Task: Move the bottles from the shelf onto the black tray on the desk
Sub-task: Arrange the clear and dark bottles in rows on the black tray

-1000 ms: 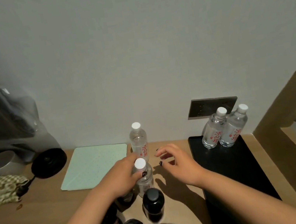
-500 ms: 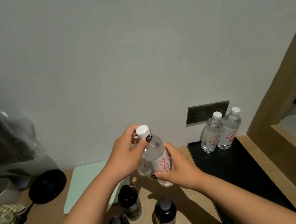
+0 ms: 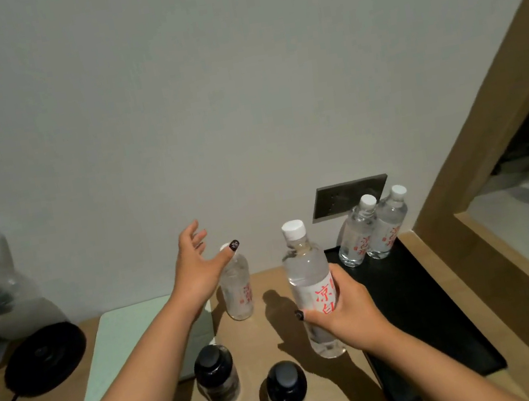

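Note:
My right hand point(image 3: 350, 315) grips a clear water bottle point(image 3: 306, 273) with a white cap and red lettering, held upright above the desk just left of the black tray point(image 3: 422, 307). My left hand point(image 3: 197, 266) hovers open, fingers spread, above another clear water bottle point(image 3: 237, 291) standing on the desk near the wall; the thumb hides its cap. Two more clear bottles point(image 3: 374, 235) stand side by side at the tray's far end. Three black-capped dark bottles point(image 3: 216, 374) stand on the desk near me.
A pale green mat point(image 3: 123, 347) lies left of the bottles, and a round black base point(image 3: 43, 356) sits further left. A grey wall plate point(image 3: 345, 196) is behind the tray. A wooden frame point(image 3: 479, 166) borders the tray's right side.
My left hand has let go of the lifted bottle and opened, rising toward the wall. My right hand now holds that bottle alone, shifted right toward the tray.

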`<state>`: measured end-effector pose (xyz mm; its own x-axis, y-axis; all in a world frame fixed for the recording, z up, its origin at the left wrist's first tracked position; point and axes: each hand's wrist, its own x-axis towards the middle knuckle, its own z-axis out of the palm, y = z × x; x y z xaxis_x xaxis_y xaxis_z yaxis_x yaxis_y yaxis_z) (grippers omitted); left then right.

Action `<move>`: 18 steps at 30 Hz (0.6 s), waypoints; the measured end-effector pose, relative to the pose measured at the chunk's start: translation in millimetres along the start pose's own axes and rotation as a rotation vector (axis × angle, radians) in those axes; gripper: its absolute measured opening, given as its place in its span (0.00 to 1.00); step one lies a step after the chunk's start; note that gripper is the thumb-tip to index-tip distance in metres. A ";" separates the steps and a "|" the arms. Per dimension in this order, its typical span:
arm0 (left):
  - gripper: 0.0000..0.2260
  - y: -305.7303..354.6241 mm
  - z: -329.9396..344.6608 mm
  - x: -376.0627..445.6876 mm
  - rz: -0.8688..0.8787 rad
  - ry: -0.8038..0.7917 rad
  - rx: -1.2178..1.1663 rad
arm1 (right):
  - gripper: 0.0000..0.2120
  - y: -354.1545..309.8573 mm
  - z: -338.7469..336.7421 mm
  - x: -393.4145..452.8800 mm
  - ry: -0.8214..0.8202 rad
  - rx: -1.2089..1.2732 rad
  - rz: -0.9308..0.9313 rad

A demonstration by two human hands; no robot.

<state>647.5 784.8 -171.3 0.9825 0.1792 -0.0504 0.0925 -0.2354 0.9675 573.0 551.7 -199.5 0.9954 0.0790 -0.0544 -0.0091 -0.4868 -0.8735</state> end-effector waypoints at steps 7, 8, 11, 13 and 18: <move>0.29 -27.4 36.1 25.2 -0.088 -0.079 0.197 | 0.32 20.0 -17.6 -15.6 0.067 0.014 0.090; 0.28 -28.9 40.0 25.0 -0.098 -0.057 0.221 | 0.32 21.5 -20.4 -17.3 0.065 0.015 0.095; 0.24 -35.8 44.3 18.4 -0.045 0.021 0.275 | 0.32 24.7 -28.4 -22.5 0.064 0.011 0.095; 0.18 -44.4 43.2 10.3 0.048 0.044 0.318 | 0.32 28.4 -33.1 -27.1 0.060 0.015 0.105; 0.13 -50.8 43.5 -3.1 0.075 0.124 0.312 | 0.32 43.1 -50.0 -39.1 0.064 0.018 0.133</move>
<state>646.8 754.7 -231.0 0.9630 0.2611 0.0668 0.0851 -0.5300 0.8437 538.4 484.2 -210.9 0.9894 -0.0406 -0.1396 -0.1421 -0.4735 -0.8693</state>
